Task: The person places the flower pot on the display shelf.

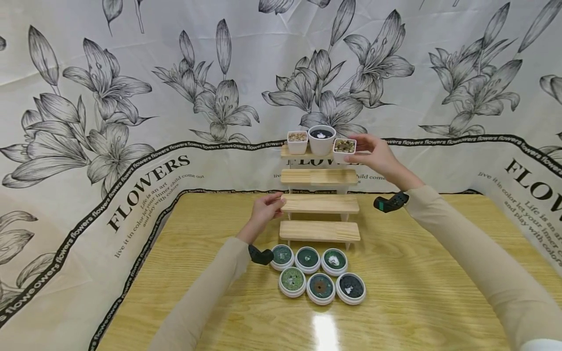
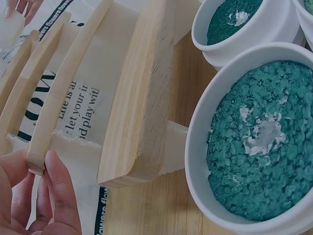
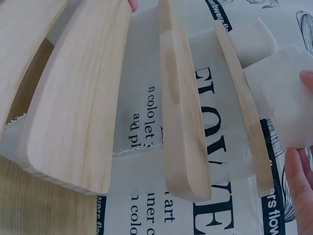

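Note:
A tiered shelf of pale wooden boards (image 1: 319, 204) stands at the back of the table. My right hand (image 1: 378, 155) holds a small square white pot (image 1: 344, 151) of pebbles by its side, at the right end of the top board. In the right wrist view, fingertips (image 3: 294, 161) press the pot's white wall (image 3: 288, 110). My left hand (image 1: 265, 209) pinches the left end of the second board from the bottom; the left wrist view shows thumb and fingers around that board end (image 2: 36, 159). Another square pebble pot (image 1: 297, 144) and a round white pot (image 1: 322, 141) stand on the top board.
Several round white pots with green, brown or dark fillings (image 1: 307, 261) stand in two rows before the shelf, close to my left wrist. A flower-printed cloth (image 1: 228, 170) hangs right behind the shelf. The table (image 1: 417, 292) is yellowish wood.

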Available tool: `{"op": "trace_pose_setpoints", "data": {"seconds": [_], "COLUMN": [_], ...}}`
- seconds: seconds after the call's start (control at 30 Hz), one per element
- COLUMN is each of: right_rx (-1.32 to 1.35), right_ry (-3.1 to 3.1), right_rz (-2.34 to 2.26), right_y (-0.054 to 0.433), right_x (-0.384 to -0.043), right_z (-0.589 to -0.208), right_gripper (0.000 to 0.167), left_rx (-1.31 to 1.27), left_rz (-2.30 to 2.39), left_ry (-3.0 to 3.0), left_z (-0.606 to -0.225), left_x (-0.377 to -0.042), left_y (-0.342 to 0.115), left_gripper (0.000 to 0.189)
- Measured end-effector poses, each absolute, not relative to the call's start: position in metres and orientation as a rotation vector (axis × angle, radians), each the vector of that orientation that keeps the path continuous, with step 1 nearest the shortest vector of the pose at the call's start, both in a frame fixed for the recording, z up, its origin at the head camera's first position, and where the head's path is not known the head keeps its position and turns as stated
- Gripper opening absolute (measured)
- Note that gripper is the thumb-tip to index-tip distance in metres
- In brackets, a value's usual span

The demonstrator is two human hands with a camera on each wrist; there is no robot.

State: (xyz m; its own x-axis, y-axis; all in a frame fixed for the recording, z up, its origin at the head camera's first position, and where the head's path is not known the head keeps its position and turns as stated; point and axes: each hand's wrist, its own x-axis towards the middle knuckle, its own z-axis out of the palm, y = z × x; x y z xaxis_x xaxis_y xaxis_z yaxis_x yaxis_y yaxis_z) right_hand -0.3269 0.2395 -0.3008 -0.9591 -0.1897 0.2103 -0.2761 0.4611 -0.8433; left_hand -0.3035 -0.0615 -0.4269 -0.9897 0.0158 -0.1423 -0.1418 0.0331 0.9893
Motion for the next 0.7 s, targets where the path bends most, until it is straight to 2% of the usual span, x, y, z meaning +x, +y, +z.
{"op": "trace_pose_setpoints", "data": {"seconds": [0.7], "right_rx": [0.392], "right_ry": [-2.610], "right_rz": [1.509], "right_y": [0.237], "right_x": [-0.340], "right_z": [-0.301], "right_gripper": [0.066], "left_rx": [-0.112], "left_rz": [2.121], "left_ry": [2.139], "left_z": [-0.428], "left_x": [-0.304], "left_y": [-0.063], "left_gripper": [0.040]}}
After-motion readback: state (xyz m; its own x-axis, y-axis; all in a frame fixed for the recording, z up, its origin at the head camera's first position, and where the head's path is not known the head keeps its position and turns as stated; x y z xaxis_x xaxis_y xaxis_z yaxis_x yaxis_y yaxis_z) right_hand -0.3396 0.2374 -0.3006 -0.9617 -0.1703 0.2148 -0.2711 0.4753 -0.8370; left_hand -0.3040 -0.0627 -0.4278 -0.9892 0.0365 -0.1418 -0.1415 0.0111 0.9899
